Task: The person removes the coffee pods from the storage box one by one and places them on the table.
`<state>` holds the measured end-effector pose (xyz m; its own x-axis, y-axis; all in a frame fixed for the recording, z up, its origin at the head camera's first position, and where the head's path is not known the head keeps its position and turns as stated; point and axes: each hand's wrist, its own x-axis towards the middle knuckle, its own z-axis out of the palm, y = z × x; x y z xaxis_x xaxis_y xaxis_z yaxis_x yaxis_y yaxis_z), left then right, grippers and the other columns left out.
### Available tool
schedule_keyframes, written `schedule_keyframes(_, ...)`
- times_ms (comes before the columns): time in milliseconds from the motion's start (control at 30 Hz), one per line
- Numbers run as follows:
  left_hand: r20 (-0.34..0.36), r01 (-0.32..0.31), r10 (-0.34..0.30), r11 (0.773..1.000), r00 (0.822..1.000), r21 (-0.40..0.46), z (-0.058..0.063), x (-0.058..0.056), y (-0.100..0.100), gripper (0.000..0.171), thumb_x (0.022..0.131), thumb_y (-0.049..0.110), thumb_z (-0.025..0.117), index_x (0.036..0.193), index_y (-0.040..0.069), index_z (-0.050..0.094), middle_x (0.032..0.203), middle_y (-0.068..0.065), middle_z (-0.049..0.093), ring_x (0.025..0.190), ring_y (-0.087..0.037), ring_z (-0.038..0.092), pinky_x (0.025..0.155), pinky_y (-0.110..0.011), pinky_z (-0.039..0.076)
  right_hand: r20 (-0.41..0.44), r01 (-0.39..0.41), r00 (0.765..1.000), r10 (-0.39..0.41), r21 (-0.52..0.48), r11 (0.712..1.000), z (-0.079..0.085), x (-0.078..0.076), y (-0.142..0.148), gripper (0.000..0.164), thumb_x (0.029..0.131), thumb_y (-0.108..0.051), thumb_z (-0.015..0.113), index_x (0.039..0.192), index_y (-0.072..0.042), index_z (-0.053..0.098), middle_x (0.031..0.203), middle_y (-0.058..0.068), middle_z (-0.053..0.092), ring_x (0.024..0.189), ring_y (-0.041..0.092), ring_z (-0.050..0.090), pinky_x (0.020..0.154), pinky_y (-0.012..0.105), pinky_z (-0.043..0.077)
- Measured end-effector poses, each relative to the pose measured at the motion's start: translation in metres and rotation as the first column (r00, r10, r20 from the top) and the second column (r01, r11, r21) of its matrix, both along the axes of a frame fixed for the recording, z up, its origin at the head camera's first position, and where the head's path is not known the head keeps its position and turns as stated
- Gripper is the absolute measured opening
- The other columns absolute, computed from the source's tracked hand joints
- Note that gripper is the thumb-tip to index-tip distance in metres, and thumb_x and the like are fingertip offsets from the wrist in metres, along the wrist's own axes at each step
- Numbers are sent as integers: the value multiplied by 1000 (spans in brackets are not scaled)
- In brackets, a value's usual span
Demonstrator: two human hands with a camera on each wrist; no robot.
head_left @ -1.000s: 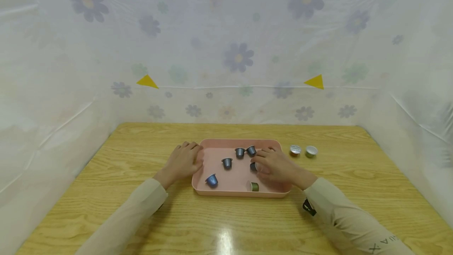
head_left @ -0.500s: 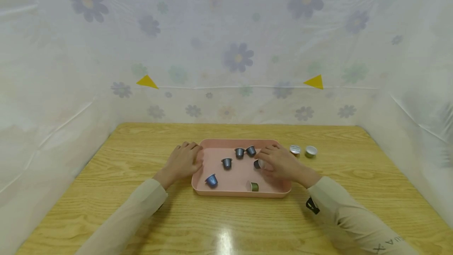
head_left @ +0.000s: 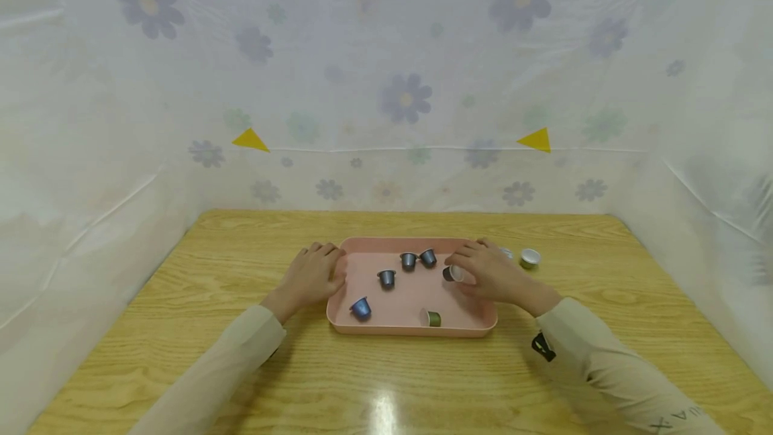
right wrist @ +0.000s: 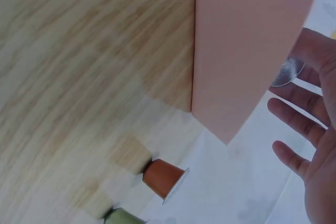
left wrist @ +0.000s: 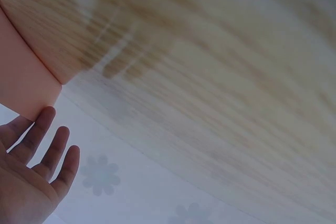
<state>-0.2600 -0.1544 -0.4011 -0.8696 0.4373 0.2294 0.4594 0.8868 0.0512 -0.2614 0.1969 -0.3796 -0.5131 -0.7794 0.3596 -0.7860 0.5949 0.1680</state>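
A pink tray [head_left: 386, 330] lies on the wooden table. My left hand [head_left: 312, 275] rests at its left edge, fingertips touching the wall by the far corner; in the left wrist view its fingers are loosely extended. Over the tray's right part, my right hand [head_left: 492, 272] pinches a dark coffee capsule [head_left: 449, 274]; its silver lid [right wrist: 289, 72] shows between thumb and fingers in the right wrist view. Inside the tray lie a blue capsule [head_left: 361, 309], a green capsule [head_left: 433, 319] and several dark grey capsules [head_left: 387, 279].
Right of the tray, a green capsule [head_left: 530, 259] with a pale lid stands on the table. Beside it is a brown capsule [right wrist: 161, 178], mostly hidden behind my right hand in the head view. A flowered white sheet [head_left: 338, 180] encloses the table's back and sides.
My right hand has moved right and slightly away from me, carrying the dark capsule toward the tray's right side. It now covers most of the brown capsule. The left hand stays put.
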Motion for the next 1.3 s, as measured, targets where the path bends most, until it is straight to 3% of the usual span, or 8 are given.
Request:
schedule_keyframes(200,7,-1,1,1000,1000,2,1,1,-1,41,86,32,55,121,11,57,118,-6,57,106,-27,52,90,-47,43,27,22,999,-21,-9,1000,6,0,7,36,71,-26,74,103,-13,65,100,0,63,93,20,58,81,43,46)
schedule_keyframes(600,7,-7,7,1000,1000,2,0,-1,-1,42,86,33,56,121,11,57,118,-6,57,107,-28,52,89,-47,43,-6,53,999,-54,-47,997,13,-5,23,31,74,-27,72,102,-15,64,94,0,63,91,21,57,81,45,44)
schedule_keyframes(900,-4,1,-1,1000,1000,-1,-1,-1,-1,41,86,33,55,121,11,57,118,-6,58,106,-27,52,88,-47,44,-43,47,998,-52,-109,993,15,-8,38,32,70,-25,74,99,-14,66,89,1,63,85,22,58,79,48,45)
schedule_keyframes(1300,-2,1,-1,1000,1000,-9,-1,-2,-1,42,86,33,55,122,11,56,118,-6,57,107,-28,52,89,-47,44,24,161,987,-160,-81,984,15,-9,60,35,74,-27,71,106,-12,65,97,4,64,92,25,58,82,51,43)
